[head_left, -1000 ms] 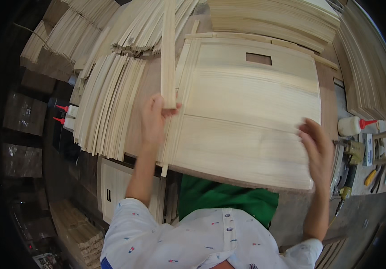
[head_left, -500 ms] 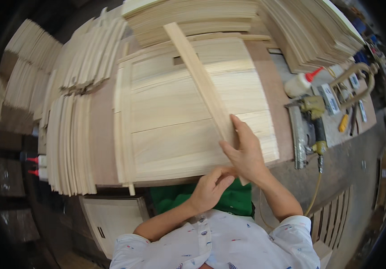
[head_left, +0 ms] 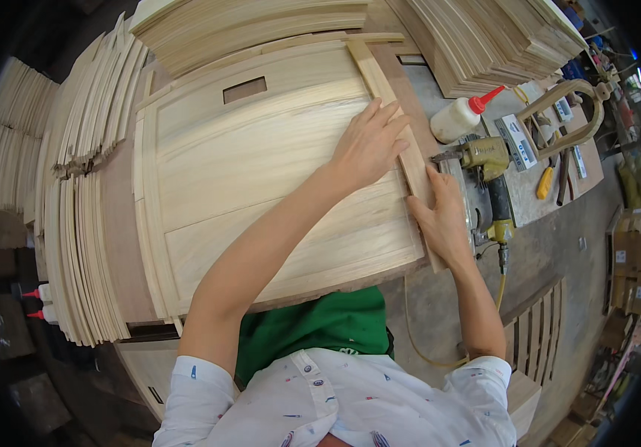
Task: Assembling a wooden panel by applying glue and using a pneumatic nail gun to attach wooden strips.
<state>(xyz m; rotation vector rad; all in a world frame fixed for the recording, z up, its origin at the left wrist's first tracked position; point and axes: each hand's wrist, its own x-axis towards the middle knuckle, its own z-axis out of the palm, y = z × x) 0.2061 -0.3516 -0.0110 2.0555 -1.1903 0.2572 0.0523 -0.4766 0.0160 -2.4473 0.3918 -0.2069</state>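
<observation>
A long pale wooden strip lies along the right edge of a wooden panel. The panel is made of several boards and has a small rectangular slot near its far edge. My left hand reaches across the panel, its spread fingers resting on the middle of the strip. Nearer me, my right hand grips the strip's lower part, with the thumb on the panel side and the fingers along the outer side. Another narrow strip borders the panel's left side.
Stacked boards stand at the back. Thin slats are piled on the left. A white glue bottle with a red tip, a nail gun with a yellow hose, a curved wooden frame and an orange-handled tool lie on the right.
The strip has come down from a slant above the panel to its right edge. My left hand has moved from near my body onto the strip. The view has shifted rightward.
</observation>
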